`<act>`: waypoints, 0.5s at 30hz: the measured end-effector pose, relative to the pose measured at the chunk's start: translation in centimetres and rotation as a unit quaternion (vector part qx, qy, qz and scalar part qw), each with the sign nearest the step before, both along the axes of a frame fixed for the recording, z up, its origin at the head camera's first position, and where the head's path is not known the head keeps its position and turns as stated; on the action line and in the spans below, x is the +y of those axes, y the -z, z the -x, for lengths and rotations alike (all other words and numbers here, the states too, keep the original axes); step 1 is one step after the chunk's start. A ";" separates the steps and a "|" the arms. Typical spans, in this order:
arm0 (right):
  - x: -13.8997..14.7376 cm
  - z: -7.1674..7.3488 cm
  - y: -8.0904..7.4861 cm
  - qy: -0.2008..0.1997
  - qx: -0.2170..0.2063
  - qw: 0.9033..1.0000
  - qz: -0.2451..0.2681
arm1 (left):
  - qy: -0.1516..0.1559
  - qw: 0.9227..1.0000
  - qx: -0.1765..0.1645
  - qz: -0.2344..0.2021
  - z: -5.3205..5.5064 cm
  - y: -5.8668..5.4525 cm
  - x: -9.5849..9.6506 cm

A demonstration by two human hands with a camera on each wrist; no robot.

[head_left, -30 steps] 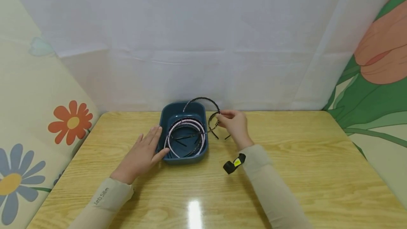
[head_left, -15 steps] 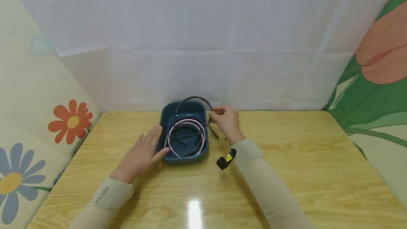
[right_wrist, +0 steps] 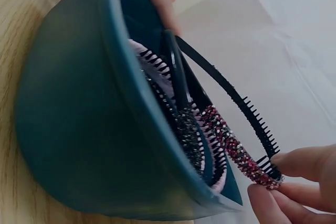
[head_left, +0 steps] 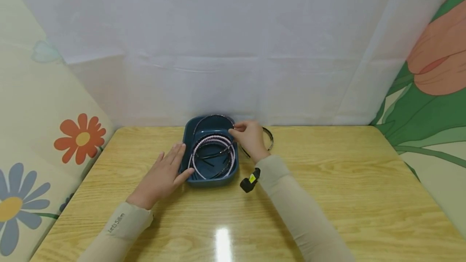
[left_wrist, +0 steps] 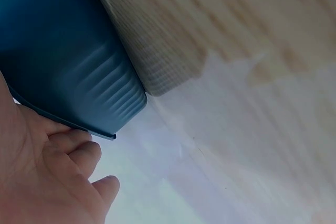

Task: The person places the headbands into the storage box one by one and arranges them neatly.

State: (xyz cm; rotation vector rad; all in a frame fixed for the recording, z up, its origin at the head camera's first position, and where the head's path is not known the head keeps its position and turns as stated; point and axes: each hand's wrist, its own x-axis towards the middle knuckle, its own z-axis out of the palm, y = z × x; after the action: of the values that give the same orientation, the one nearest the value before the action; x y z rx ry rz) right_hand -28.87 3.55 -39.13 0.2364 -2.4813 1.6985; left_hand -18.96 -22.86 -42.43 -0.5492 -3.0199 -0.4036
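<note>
My right hand [head_left: 251, 136] pinches a black-toothed hairband with red and silver glitter [right_wrist: 231, 142] between thumb and fingers. The band's arch rises over the back of a dark blue plastic bin [head_left: 189, 132], and its lower part overlaps the pile inside. Several hairbands lie nested in the bin, among them a pale pink one [head_left: 193, 161] and a black glittery one [right_wrist: 189, 132]. My left hand [head_left: 162, 177] rests along the bin's left rim with fingers straight, its thumb reaching over the front left edge. In the left wrist view its fingers touch the rim beside the ribbed outer wall [left_wrist: 105, 87].
Another dark hairband [head_left: 271, 138] lies on the wooden table [head_left: 327, 173] to the right, partly hidden behind my right hand. A white cloth [head_left: 233, 51] hangs along the table's back edge. Flower-patterned panels [head_left: 81, 138] stand at both sides.
My right hand has moved left with the glittery hairband, whose arch now sits lower over the bin. The left hand and the bin have stayed in place.
</note>
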 end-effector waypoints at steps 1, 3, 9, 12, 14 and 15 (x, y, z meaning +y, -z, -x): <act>-0.1 0.1 0.2 -0.004 0.003 1.000 0.002 | 0.000 1.000 0.001 0.000 0.0 0.0 0.0; -0.3 0.1 0.4 -0.008 0.003 1.000 0.004 | 0.000 1.000 0.004 0.002 -0.1 -0.1 0.1; -0.7 0.0 0.6 -0.013 -0.003 1.000 0.000 | 0.002 1.000 0.011 0.001 -0.2 -0.1 0.1; -0.8 -0.2 0.5 -0.015 0.000 1.000 -0.014 | 0.001 1.000 0.009 0.003 -0.1 0.0 0.1; -0.8 -0.3 0.4 -0.016 -0.001 1.000 -0.023 | 0.000 1.000 0.008 0.004 -0.1 0.0 0.1; -0.8 -0.3 0.4 -0.016 -0.002 0.999 -0.028 | 0.001 1.000 0.010 0.004 0.0 0.0 0.1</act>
State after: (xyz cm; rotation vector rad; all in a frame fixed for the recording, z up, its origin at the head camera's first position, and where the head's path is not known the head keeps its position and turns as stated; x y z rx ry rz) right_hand -28.59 2.71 -39.53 0.2799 -2.5442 1.6440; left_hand -18.91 -22.78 -42.45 -0.5541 -3.0034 -0.3855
